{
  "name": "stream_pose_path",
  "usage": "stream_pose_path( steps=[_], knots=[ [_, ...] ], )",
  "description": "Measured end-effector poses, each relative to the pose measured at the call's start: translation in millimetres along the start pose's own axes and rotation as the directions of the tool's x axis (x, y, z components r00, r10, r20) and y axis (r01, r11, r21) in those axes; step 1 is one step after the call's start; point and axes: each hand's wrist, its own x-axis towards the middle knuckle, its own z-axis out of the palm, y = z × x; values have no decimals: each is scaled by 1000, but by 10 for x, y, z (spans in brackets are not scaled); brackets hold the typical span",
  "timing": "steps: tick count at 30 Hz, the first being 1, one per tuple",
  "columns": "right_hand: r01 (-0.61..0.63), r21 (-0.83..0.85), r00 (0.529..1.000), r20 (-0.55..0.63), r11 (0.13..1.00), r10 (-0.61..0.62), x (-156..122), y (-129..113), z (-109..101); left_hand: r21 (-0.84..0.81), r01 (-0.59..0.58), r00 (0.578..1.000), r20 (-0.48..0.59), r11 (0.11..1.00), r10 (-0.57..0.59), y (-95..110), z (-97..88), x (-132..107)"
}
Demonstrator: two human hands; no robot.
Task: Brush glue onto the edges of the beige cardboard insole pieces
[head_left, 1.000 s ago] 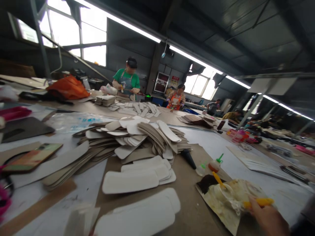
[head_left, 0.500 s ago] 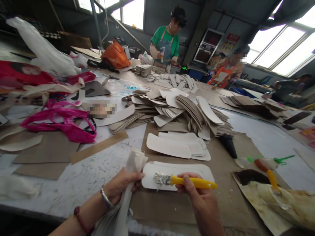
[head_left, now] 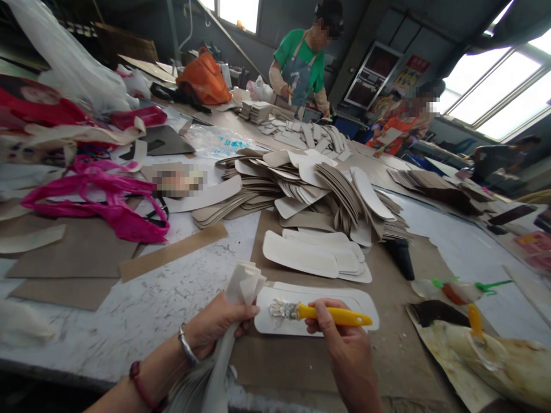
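Note:
My right hand [head_left: 344,350] is closed round a yellow-handled brush [head_left: 321,312], its gluey bristles resting on a flat white insole-shaped board [head_left: 361,303] lying on brown cardboard [head_left: 293,367] in front of me. My left hand [head_left: 215,321] grips a folded bundle of thin white pieces [head_left: 241,292] standing upright at the board's left end. Just beyond lies a short stack of the same white boards [head_left: 310,255], and behind that a big heap of them [head_left: 318,189].
A glue-smeared sheet with a second yellow brush [head_left: 476,321] and green-capped squeeze bottles [head_left: 456,287] lies right. Pink bags [head_left: 107,201] and cardboard scraps sit left. A person in a green shirt [head_left: 301,63] and other people work at the table's far side.
A second ago my view was higher, with my right hand at the glue sheet on the right. The brush has since come over onto the white board, and my left hand has come into view holding the bundle.

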Motion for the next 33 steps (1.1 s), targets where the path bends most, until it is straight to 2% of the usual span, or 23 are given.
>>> stream_pose_path(
  steps=[4,8,11,14,17,21,25,28,33],
  knots=[
    [-8,-35,999,-45,999,6,-11,-29,21,15,0,1000,12,1000,0,-3,-9,3],
    [6,11,1000,2,1000,-6,-63,-78,101,30,8,1000,0,1000,-8,3,3,15],
    [18,-5,1000,22,1000,-18,-67,-30,140,44,18,999,-28,999,-17,10,14,1],
    [46,-115,999,-23,992,-49,-17,110,48,77,26,998,-54,997,-22,23,32,-39],
    [130,-266,986,-69,955,-153,51,257,-162,118,25,994,-106,993,-13,36,73,-85],
    [269,-474,925,-117,839,-362,88,324,-446,158,18,982,-188,987,12,29,149,-128],
    [384,-631,812,-117,674,-572,90,293,-609,163,28,969,-248,986,13,6,197,-162],
    [411,-678,764,-108,609,-636,113,290,-689,180,42,959,-284,983,11,-2,215,-172],
    [429,-710,728,-93,558,-679,167,326,-816,152,64,936,-351,986,-7,-70,206,-133]
  ],
)
